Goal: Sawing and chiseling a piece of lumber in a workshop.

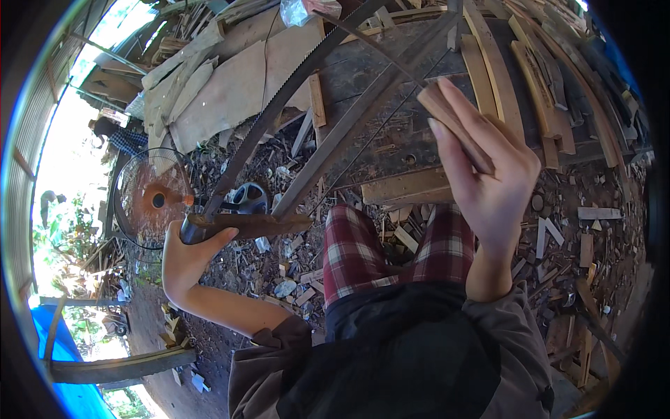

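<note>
My left hand point(192, 258) is wrapped round the near wooden end piece of a large frame saw point(363, 115). The saw's toothed blade point(269, 112) runs up and away from that end, with a wooden bar and a thin cord beside it. In my right hand point(492, 171), fingers closed, is the wooden handle of what looks like a slender metal file point(373, 45). Its thin shaft points up and left, over the saw's bar, and reaches across the blade's far part. Whether the file touches the teeth I cannot tell.
A dark wooden bench point(426, 129) lies beyond my knees, with planks point(495, 70) along its right side. To the left stands a round fan point(155, 199). Wood scraps point(300, 279) litter the ground. Another person point(125, 136) is at the far left.
</note>
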`<action>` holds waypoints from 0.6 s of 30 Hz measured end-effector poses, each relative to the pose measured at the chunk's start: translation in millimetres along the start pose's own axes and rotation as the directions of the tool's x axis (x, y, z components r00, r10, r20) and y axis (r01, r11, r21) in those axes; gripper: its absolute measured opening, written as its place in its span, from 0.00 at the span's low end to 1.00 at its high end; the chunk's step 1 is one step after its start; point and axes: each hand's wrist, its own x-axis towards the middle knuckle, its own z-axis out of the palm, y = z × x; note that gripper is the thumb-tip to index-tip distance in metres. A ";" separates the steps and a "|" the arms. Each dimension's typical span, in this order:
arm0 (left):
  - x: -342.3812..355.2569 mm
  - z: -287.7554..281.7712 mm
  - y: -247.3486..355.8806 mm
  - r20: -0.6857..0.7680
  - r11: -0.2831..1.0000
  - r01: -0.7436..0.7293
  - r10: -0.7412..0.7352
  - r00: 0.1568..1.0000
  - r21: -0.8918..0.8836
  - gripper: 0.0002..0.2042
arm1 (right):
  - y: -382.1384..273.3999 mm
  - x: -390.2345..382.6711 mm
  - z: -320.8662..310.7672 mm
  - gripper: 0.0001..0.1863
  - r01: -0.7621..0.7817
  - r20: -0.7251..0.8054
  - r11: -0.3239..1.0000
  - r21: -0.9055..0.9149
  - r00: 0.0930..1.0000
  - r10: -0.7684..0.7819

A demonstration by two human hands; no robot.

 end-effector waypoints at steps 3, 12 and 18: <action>0.6 4.4 -6.6 -0.058 0.994 -0.099 0.096 0.994 -0.047 0.22 | -4.0 1.4 11.3 0.21 -0.011 0.015 0.999 0.042 1.000 0.011; -0.8 0.5 -7.5 -0.033 0.990 -0.133 0.132 0.991 -0.042 0.17 | -8.1 1.7 14.1 0.23 0.015 0.080 1.000 -0.004 0.997 -0.015; -5.4 2.0 -7.0 -0.081 0.984 -0.175 0.171 0.982 -0.043 0.17 | -8.2 3.2 13.9 0.23 0.039 0.033 0.999 0.025 0.999 -0.040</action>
